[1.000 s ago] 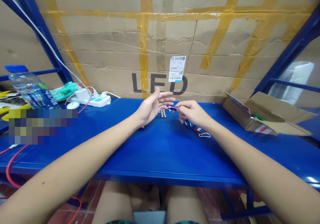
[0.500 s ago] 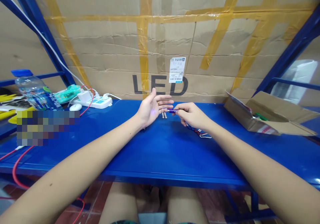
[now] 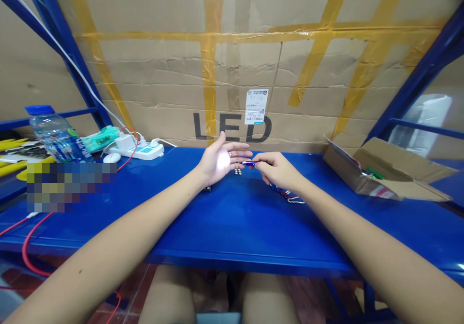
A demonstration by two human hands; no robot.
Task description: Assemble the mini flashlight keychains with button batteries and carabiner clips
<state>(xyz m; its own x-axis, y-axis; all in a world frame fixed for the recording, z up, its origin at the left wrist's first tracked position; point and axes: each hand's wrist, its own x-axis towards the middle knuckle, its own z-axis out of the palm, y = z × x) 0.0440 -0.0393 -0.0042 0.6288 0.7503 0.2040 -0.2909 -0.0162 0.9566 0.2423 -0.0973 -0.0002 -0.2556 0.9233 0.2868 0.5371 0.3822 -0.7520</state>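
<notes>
Blue table (image 3: 224, 232): toward its back edge, right hand (image 3: 277, 169) pinches a purple penlight (image 3: 250, 163); on the open left hand (image 3: 216, 164), the faint violet spot (image 3: 224, 160) has turned bright white.

Purple penlight (image 3: 249, 163); blue tabletop (image 3: 232, 227); tan cardboard (image 3: 163, 87).

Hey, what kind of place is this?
Probably a workshop or storeroom, judging by the blue workbench, the power strip with plugs in it and the taped cardboard marked LED behind.
</notes>
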